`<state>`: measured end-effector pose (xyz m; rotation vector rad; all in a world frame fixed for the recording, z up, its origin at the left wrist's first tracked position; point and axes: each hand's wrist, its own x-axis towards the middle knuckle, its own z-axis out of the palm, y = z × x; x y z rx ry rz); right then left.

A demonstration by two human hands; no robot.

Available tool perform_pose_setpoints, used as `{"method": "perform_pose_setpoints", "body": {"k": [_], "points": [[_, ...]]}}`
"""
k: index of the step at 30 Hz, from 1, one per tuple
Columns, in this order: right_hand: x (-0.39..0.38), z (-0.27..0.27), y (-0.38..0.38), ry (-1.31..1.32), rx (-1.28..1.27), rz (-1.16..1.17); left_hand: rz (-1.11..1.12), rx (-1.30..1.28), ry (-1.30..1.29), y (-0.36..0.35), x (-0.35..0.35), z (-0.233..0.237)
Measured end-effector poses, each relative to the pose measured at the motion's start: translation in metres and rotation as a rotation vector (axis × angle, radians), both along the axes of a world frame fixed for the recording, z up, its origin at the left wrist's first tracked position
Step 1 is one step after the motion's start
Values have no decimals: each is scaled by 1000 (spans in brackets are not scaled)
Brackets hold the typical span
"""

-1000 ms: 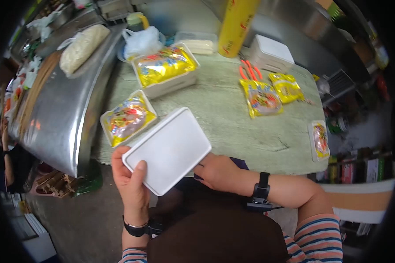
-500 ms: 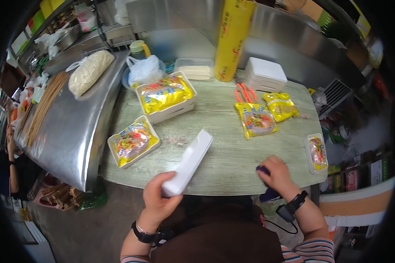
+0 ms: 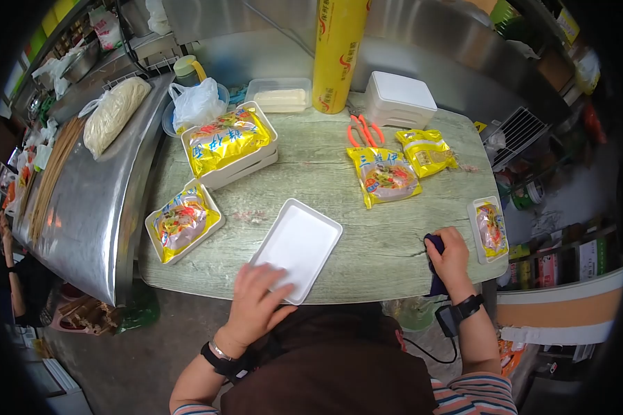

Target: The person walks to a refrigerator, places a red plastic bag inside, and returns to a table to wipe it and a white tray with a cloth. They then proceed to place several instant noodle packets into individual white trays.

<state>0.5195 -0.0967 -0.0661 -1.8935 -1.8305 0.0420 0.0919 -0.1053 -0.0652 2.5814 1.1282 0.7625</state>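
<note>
An empty white tray (image 3: 299, 245) lies flat near the front edge of the table (image 3: 387, 256). Over its near left corner is my left hand (image 3: 256, 297), fingers spread and a little blurred, gripping nothing. My right hand (image 3: 451, 257) is closed around a dark purple cloth (image 3: 436, 266) at the front right of the table. Just right of that hand stands a white tray with a yellow noodle packet (image 3: 491, 228) in it. To the left of the empty tray, another white tray holds a similar yellow packet (image 3: 185, 223).
Stacked white trays (image 3: 246, 168) carry a yellow packet at the back left. Further packets (image 3: 387, 176) lie behind on the right, near orange-handled scissors (image 3: 364, 130). A tall yellow film roll (image 3: 339, 59) and white boxes (image 3: 401, 97) stand at the back. Left is a metal counter (image 3: 97, 200).
The white tray, held on edge in my left hand before, now lies flat on the table, and the hand has let go. My right hand, still with the cloth, has shifted slightly right.
</note>
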Motion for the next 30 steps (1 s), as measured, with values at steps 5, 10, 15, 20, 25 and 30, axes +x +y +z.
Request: {"method": "perform_pose_setpoints", "body": {"k": [5,10,15,20,25,30], "points": [[34,18,26,-78,111,-138,316,-222,-343,12,7,3],[15,56,50,-294,205,-26,255,-254,-329,41,14,-15],[-38,34,81,-106,77,327,193,-342,-457,59,11,-13],[-93,20,106,-242,188,346,181,-316,-469,57,10,-13],[-82,11,108,-235,240,359,142,-364,-527,57,5,-16],[-68,55,89,95,293,181,150,-360,-577,57,6,-18]]}}
